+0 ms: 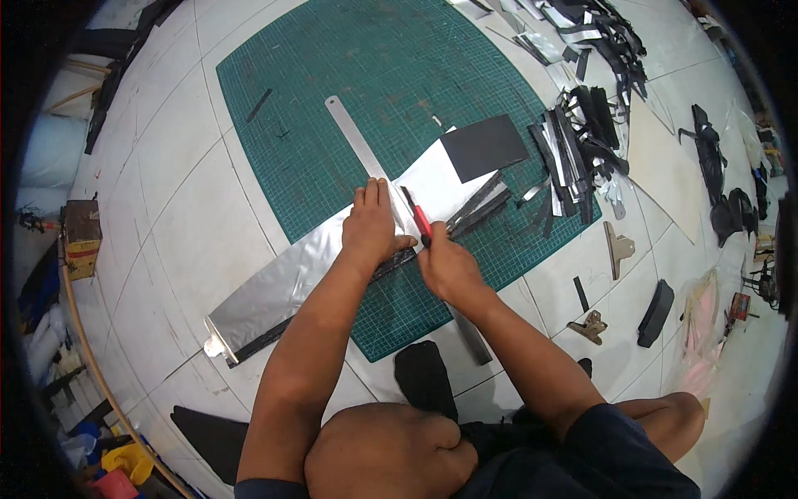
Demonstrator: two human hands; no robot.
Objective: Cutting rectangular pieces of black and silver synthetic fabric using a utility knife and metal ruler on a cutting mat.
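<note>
My left hand lies flat, fingers stretched, pressing a long metal ruler onto a silver sheet. The ruler crosses the sheet at an angle. Held in my right hand is a red utility knife, its blade end beside the ruler's right edge. Whether the tip touches the sheet I cannot tell. Under the sheet shows black material along the near edge, and a bulldog clip grips its left end. Right of the ruler lie a white piece, a black rectangle and dark cut strips.
A green cutting mat lies on the tiled floor. Piles of black and silver offcuts cover its right edge. Two more bulldog clips and a black block lie right. A box stands left.
</note>
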